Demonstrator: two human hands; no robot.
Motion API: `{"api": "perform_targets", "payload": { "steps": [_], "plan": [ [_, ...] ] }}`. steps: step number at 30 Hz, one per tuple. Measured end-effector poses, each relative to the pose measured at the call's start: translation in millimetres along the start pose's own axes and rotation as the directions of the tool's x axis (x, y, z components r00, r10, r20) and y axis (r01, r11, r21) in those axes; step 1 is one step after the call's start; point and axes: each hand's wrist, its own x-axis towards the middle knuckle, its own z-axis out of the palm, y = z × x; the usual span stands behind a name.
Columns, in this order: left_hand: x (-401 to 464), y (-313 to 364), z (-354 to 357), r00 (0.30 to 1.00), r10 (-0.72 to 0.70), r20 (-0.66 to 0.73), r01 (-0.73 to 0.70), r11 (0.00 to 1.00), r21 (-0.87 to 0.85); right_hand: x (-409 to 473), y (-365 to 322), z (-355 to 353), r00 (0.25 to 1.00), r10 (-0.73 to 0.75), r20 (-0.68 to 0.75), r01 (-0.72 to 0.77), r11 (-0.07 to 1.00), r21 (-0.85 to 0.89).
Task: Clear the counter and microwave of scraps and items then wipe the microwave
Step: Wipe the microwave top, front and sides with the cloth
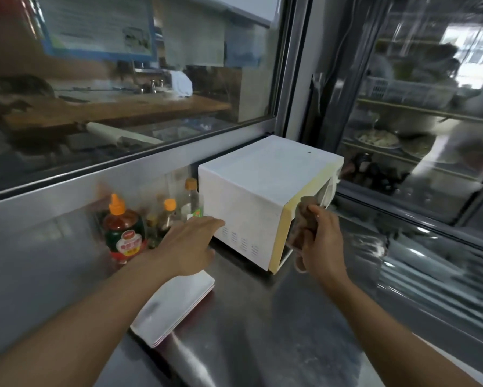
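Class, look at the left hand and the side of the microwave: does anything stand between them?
Nothing visible does. The left hand reaches with straight fingers right at the vented side of the microwave; the sauce bottles stand further left, out of the way.

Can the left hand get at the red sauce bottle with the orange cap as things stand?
Probably yes. The left hand is open, holds nothing and reaches toward the microwave; the red sauce bottle stands just to its left, at the front of the bottles, with nothing between them.
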Motion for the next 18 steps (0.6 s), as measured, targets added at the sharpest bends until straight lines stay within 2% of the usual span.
{"api": "perform_targets", "payload": {
  "steps": [4,7,10,13,15,18],
  "plan": [
    [29,-5,1,1.000,0.012,0.014,-0.012,1.000,0.010,22,11,21,0.987,-0.154,-0.037,0.154,0.988,-0.020],
    [56,-10,9,1.000,0.013,0.002,-0.013,1.000,0.006,46,21,42,0.930,-0.367,0.025,0.368,0.925,-0.096],
    [83,-19,21,0.999,0.014,-0.040,-0.013,1.000,0.017,67,39,69,0.820,-0.559,0.119,0.564,0.759,-0.324],
    [107,-30,33,0.997,0.029,-0.076,-0.027,0.999,0.032,69,64,90,0.733,-0.651,0.199,0.651,0.585,-0.483],
    [121,-38,40,0.995,0.047,-0.086,-0.044,0.998,0.041,67,79,96,0.705,-0.656,0.270,0.667,0.483,-0.568],
    [142,-49,47,0.986,0.109,-0.129,-0.097,0.991,0.095,72,85,98,0.705,-0.618,0.348,0.654,0.376,-0.657]
  ]
}}
